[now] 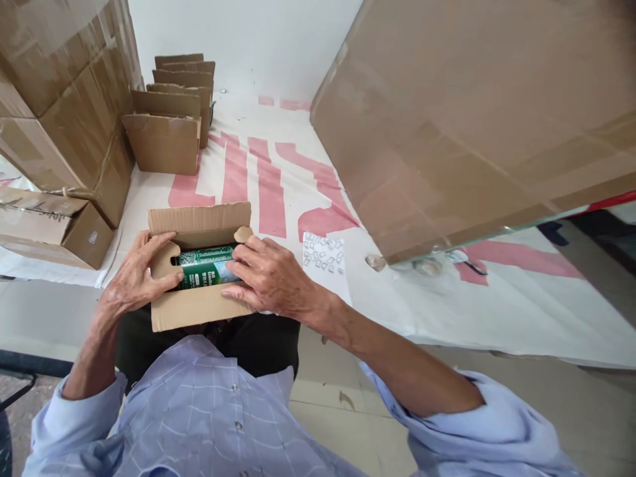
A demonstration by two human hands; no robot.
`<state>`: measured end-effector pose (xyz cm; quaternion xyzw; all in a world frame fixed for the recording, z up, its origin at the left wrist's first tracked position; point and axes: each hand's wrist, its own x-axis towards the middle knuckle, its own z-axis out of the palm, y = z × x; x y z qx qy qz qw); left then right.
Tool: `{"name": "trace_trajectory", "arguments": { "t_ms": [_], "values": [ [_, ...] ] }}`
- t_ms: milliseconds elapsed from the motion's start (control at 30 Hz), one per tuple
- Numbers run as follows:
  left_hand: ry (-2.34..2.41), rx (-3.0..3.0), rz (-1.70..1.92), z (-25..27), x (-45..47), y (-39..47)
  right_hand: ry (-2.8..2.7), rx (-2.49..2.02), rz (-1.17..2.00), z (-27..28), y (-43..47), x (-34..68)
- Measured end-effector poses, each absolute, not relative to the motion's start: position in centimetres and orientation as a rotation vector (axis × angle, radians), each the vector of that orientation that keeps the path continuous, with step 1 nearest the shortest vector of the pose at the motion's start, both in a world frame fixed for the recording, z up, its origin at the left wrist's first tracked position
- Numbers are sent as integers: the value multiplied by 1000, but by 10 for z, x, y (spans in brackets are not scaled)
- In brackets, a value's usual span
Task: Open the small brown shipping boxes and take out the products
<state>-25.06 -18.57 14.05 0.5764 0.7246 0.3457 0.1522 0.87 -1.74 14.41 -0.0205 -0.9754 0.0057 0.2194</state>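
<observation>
Fingers of the left hand [128, 271] and right hand [275, 275] clamp opposite ends of an oblong cardboard box [191, 310], a printed green pack [201, 271] inside.

The left hand [136, 275] holds the left end of an open box [191, 313]; the right hand [273, 278] covers its right end, touching the green pack [203, 273] inside; beyond the open box, toward its left, stands a row of boxes [161, 146] with raised flaps; a taped carton [34, 228] sits left of it; a paper sheet [325, 262] lies right of it.
</observation>
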Motion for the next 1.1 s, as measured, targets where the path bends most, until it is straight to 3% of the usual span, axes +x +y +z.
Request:
{"name": "trace_trajectory", "arguments": {
  "t_ms": [367,633,1100],
  "values": [
    [2078,1590,1057,142,-246,-188,-2943,-262,-376,173,1,2],
    [1864,1618,1074,130,-257,-204,-3424,-315,-138,190,-12,-48],
    [1688,1627,1165,104,-266,-211,-3481,-211,152,162,-9,-66]
  ]
}}
